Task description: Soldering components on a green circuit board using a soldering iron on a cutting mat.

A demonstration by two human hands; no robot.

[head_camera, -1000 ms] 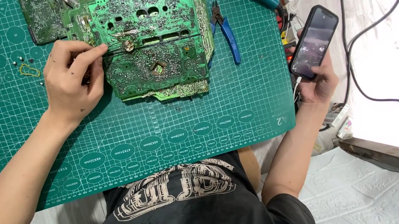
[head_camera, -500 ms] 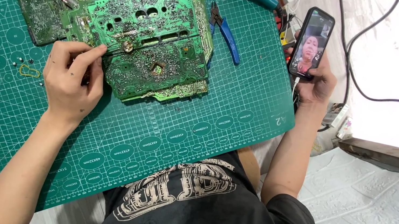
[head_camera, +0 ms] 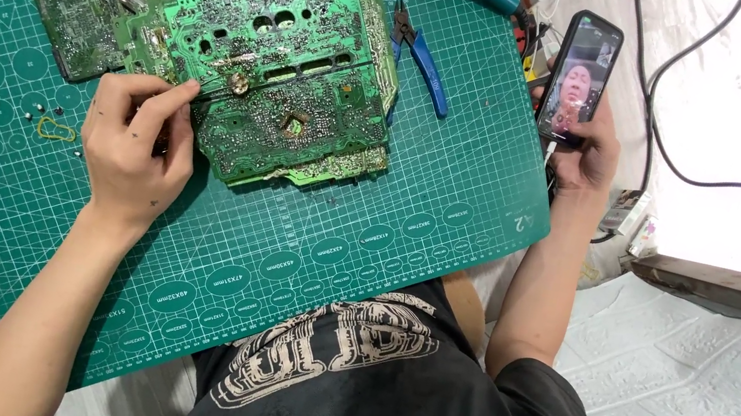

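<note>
On the green gridded cutting mat [head_camera: 306, 227] covering the table: large green printed circuit board [head_camera: 283, 71], solder side up, near the far edge. Left hand [head_camera: 135, 151], fingers pinched on a thin dark tool [head_camera: 208, 90], steadies against it. Right hand [head_camera: 583, 154], at the right edge, grips a black smartphone [head_camera: 580, 78] upright for viewing.

Black short-sleeved T-shirt [head_camera: 377, 402], pale printed chest graphic, bare forearms

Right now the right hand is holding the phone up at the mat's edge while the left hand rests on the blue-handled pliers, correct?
Not quite. In the head view the left hand rests on the large green circuit board, not the blue-handled pliers, which lie untouched on the cutting mat. The right hand does hold the phone at the mat's edge.
</note>
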